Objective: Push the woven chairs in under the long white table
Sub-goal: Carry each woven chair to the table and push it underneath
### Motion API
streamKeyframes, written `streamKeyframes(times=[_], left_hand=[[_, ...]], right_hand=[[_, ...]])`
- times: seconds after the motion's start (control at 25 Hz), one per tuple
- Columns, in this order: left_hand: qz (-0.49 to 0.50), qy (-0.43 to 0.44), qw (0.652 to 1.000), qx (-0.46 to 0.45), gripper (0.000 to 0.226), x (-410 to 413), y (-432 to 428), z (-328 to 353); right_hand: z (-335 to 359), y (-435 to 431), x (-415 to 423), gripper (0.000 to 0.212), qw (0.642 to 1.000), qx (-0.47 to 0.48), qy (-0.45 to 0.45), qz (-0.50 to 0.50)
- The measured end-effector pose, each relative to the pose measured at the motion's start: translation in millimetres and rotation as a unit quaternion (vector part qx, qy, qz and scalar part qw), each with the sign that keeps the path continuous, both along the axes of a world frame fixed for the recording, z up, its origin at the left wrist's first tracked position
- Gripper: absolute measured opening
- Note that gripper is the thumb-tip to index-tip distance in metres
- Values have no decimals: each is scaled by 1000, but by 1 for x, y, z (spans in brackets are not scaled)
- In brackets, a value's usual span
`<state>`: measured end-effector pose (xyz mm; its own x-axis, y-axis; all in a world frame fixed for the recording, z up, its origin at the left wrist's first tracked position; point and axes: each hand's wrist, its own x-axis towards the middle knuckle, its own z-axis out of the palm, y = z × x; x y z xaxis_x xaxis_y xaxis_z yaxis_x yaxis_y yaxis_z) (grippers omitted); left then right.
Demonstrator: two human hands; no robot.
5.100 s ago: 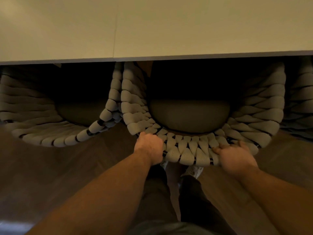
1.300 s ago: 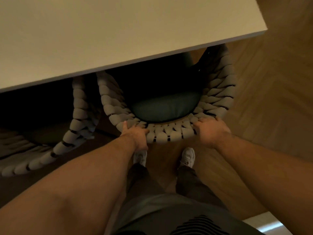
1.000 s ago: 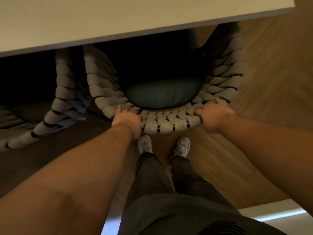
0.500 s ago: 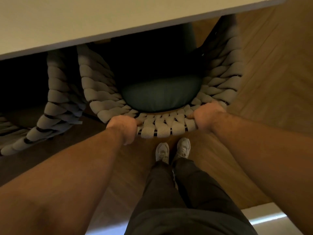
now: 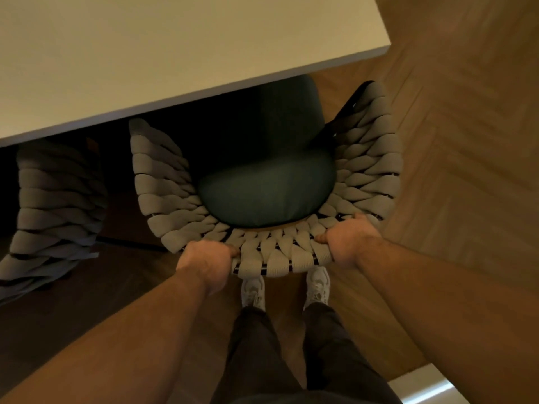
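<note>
Two grips: left grip (image 5: 204,265), right grip (image 5: 347,243), each curled round back rim.
Chair: woven chair (image 5: 163,182) front under surface (image 5: 175,53) edge, near right corner.

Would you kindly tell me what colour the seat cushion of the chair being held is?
The seat cushion is dark green, seen best in the head view.

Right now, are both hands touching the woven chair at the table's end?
Touching. The head view shows the left hand and the right hand gripping the woven chair at its back rim, with no gap.
</note>
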<state>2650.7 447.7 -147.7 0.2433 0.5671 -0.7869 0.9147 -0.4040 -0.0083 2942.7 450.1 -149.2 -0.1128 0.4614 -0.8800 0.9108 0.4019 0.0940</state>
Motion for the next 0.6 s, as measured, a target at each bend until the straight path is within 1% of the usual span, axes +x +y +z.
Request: streamKeyframes(times=[0.08, 0.16, 0.28, 0.36, 0.6], left_hand=[[1, 11, 1000, 11, 63, 8, 11, -3], [15, 22, 999, 18, 65, 17, 19, -7], [40, 27, 998, 29, 72, 30, 28, -14], [51, 31, 998, 22, 75, 32, 39, -19], [60, 43, 997, 8, 74, 38, 45, -8]], right_hand=[[0, 13, 10, 58, 1000, 17, 14, 9], [-3, 28, 17, 52, 999, 28, 10, 18], [-7, 52, 27, 49, 998, 44, 1, 40], [-8, 66, 31, 43, 998, 49, 12, 46], [-1, 69, 33, 42, 997, 42, 27, 51]])
